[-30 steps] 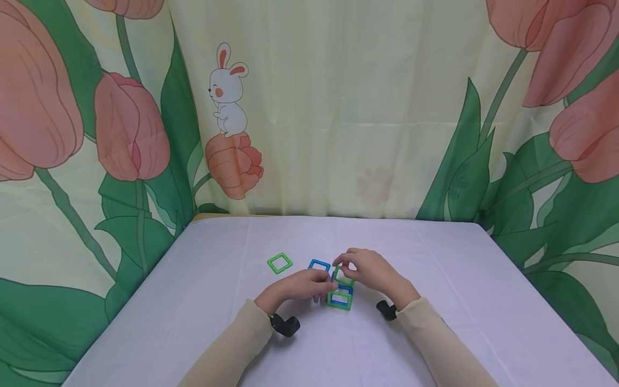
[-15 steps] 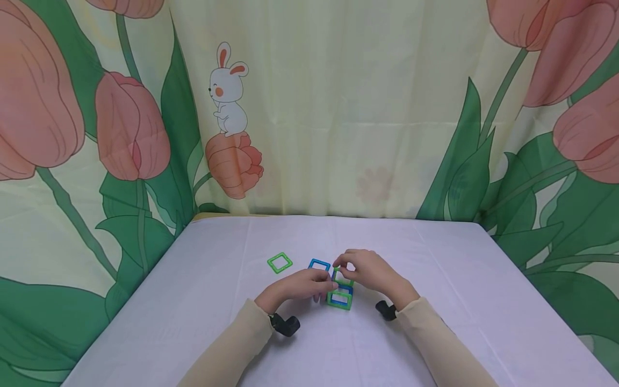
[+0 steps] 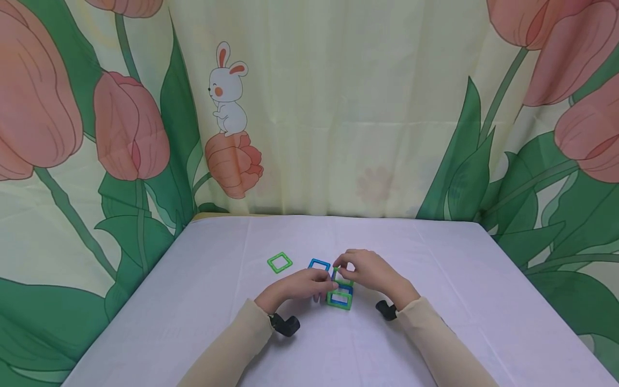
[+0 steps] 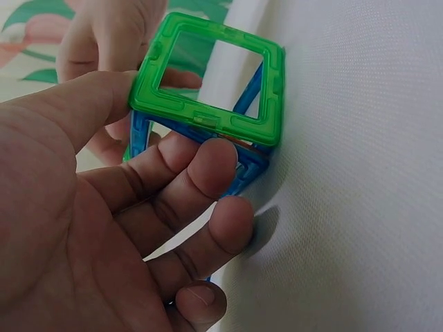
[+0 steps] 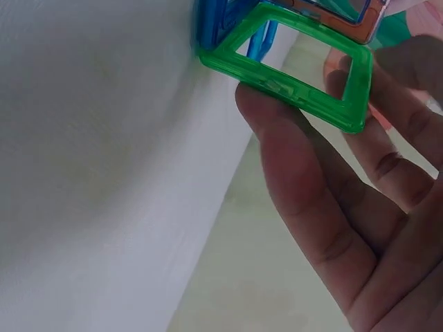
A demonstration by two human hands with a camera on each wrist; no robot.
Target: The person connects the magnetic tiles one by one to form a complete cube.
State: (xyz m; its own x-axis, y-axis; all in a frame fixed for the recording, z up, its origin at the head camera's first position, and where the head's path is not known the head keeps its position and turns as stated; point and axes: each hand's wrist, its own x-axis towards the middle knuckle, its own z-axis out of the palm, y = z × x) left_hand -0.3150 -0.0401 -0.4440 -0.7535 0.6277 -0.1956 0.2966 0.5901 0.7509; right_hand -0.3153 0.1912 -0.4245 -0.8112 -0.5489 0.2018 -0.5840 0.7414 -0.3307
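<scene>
Both hands, left [image 3: 301, 285] and right [image 3: 369, 271], grip the tile cube [image 3: 340, 290] (green and blue); a loose green tile [image 3: 279, 263] lies at ten o'clock.

Left hand [image 3: 301, 285] hides structure's [image 3: 340, 293] left side; orange tile [image 5: 338, 14] cut off.

tile frame structure [image 3: 340, 293] on table [image 3: 435, 258] | loose tiles [image 3: 279, 263] left-behind | hands flank structure

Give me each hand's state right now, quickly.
Left hand: thumb and curled fingers grip the tile structure, thumb on a green square tile.
Right hand: fingers hold another green square tile of the same structure.
</scene>
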